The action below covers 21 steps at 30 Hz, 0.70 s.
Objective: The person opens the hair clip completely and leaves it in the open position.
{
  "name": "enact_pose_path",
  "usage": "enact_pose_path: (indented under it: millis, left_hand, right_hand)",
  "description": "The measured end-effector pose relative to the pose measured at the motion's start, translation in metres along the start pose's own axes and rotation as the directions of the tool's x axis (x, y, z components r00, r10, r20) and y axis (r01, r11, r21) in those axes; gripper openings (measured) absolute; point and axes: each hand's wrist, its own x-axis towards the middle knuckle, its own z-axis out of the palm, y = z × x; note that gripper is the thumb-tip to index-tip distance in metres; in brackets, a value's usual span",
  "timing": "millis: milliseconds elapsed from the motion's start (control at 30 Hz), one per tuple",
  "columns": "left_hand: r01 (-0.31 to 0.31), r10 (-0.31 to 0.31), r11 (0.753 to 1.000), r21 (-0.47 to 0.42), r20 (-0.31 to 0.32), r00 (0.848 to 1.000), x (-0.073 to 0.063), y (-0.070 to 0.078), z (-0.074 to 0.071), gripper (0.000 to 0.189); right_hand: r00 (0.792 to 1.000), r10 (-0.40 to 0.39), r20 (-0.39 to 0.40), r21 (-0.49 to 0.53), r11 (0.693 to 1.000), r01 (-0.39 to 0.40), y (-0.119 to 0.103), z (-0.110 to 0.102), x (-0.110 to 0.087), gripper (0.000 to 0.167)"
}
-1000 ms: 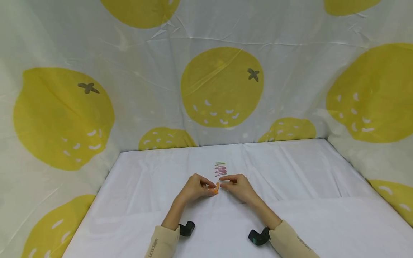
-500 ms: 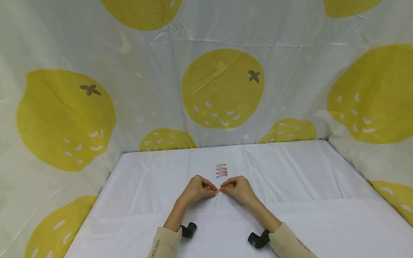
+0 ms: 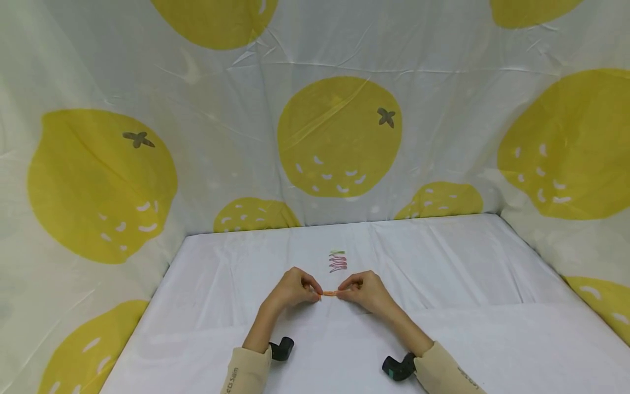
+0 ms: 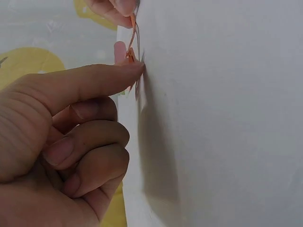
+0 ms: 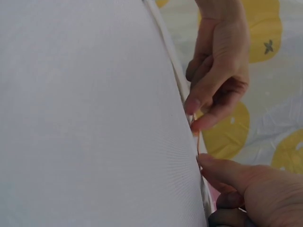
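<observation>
A thin, bendy orange strip or band (image 3: 329, 294) is stretched level between my two hands, low over the white cloth. My left hand (image 3: 294, 287) pinches its left end between thumb and forefinger, the other fingers curled in. At the right end, the thumb and forefinger of my right hand (image 3: 365, 290) pinch it too. In the left wrist view the orange strip (image 4: 133, 29) runs from one set of fingertips to the other. The fingertips hide both ends, so its exact kind is unclear.
Just beyond the hands lies a pink and green zigzag of thin lines (image 3: 337, 261) on the white-covered table (image 3: 443, 262). A lemon-print curtain (image 3: 339, 137) rises at the back and sides. Black wrist cameras (image 3: 398, 368) sit near the beige sleeves (image 3: 448, 369).
My right hand first came down and took hold of the orange strip's free end. Then my left hand moved slightly left, and the strip, bent earlier, now lies straighter between them.
</observation>
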Motion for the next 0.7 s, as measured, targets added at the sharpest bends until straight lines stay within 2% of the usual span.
enact_pose_path:
  millis: [133,400,700]
  left_hand:
    - [-0.028,0.029,0.999,-0.014,0.016,0.999,0.0003,0.0,-0.0008,0.013]
    - [-0.035,0.036,0.999,-0.038,0.035,0.999,0.0031,0.0015,0.0038,0.011]
    - [-0.053,0.051,0.996,-0.068,-0.033,0.998,0.0034,0.0024,0.0085,0.003]
  right_hand:
    - [1.0,-0.015,0.008,-0.019,1.0,0.015,-0.0001,-0.0001,0.0001,0.005]
    - [0.999,-0.031,0.018,-0.031,0.999,0.032,0.0021,0.0002,0.0011,0.005]
    - [0.999,-0.04,0.014,-0.03,0.999,0.04,0.0034,0.0002,0.0011,0.005]
